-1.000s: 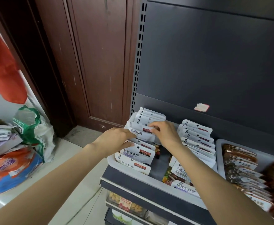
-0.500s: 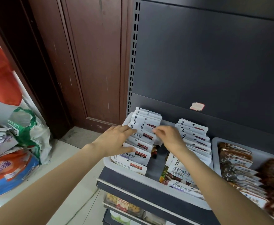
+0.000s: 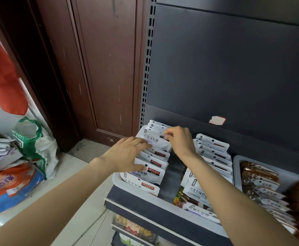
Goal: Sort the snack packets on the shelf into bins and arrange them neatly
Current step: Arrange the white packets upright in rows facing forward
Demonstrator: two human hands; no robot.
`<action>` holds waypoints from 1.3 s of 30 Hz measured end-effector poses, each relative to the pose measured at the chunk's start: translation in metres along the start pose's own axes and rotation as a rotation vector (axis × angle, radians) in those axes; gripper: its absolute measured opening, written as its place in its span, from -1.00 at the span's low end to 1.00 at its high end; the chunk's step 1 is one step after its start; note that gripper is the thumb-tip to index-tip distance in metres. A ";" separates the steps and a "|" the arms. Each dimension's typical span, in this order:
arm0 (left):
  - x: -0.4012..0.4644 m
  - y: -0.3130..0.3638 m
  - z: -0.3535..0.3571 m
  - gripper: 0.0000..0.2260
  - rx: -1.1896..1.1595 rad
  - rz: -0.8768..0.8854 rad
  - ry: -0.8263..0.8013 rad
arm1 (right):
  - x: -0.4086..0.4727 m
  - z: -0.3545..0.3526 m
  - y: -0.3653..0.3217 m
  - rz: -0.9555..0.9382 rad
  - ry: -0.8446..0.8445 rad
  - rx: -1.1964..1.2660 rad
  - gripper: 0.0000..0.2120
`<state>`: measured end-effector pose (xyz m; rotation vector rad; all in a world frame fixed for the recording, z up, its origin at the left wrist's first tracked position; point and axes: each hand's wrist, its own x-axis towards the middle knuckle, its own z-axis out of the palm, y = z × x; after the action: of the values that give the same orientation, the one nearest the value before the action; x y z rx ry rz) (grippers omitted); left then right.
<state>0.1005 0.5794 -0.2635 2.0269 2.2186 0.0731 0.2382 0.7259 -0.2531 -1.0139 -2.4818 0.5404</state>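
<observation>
The right hand [image 3: 180,141] pinches the top edge of one white packet [image 3: 155,142] at frame centre. The left hand [image 3: 125,153] rests flat, fingers extended, on the left packet row [image 3: 150,167] in the white bin [image 3: 116,181]. The right packet row [image 3: 214,153] and adjacent grey bin [image 3: 235,167] appear ordered. Remaining, by judgement: loose packets [image 3: 196,192] at the bin front, lower centre of frame.

A bare lane runs down the white bin [image 3: 117,181] between the left packet row [image 3: 150,167] and the right packet row [image 3: 214,157]. The dark back panel [image 3: 233,68] walls off the rear.
</observation>
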 end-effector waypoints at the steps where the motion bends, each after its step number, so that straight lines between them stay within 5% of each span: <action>1: -0.001 0.000 0.000 -0.35 -0.008 -0.007 -0.012 | 0.001 0.001 -0.002 0.006 -0.010 0.001 -0.85; 6: 0.002 -0.001 0.003 -0.33 -0.110 -0.033 -0.074 | -0.005 0.016 0.006 0.099 -0.189 -0.036 -0.83; 13: 0.003 0.001 -0.003 -0.22 -0.327 -0.104 -0.110 | -0.011 0.008 0.015 0.068 -0.113 0.049 -0.76; 17: 0.003 0.000 -0.005 -0.32 -0.236 -0.097 -0.110 | -0.010 0.013 0.013 0.023 -0.145 -0.071 -0.94; 26: 0.005 -0.002 -0.004 -0.29 -0.162 -0.082 -0.074 | -0.007 0.019 0.012 -0.029 -0.195 -0.068 -0.93; 29: 0.004 -0.001 -0.002 -0.27 -0.374 -0.104 -0.076 | -0.014 0.015 0.016 0.077 -0.169 0.104 -0.86; 32: 0.007 -0.001 -0.001 -0.41 -0.843 -0.232 0.104 | -0.020 0.006 0.014 0.260 0.051 0.203 -0.73; 35: 0.026 -0.005 -0.001 -0.50 -1.061 -0.395 0.219 | -0.018 0.006 0.014 0.447 -0.070 0.326 -0.50; 39: 0.051 -0.004 -0.004 -0.50 -1.148 -0.434 0.056 | -0.017 0.017 0.005 0.433 -0.191 0.463 -0.58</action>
<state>0.0917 0.6300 -0.2637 0.9160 1.8377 1.0616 0.2435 0.7138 -0.2733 -1.3458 -2.1217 1.3279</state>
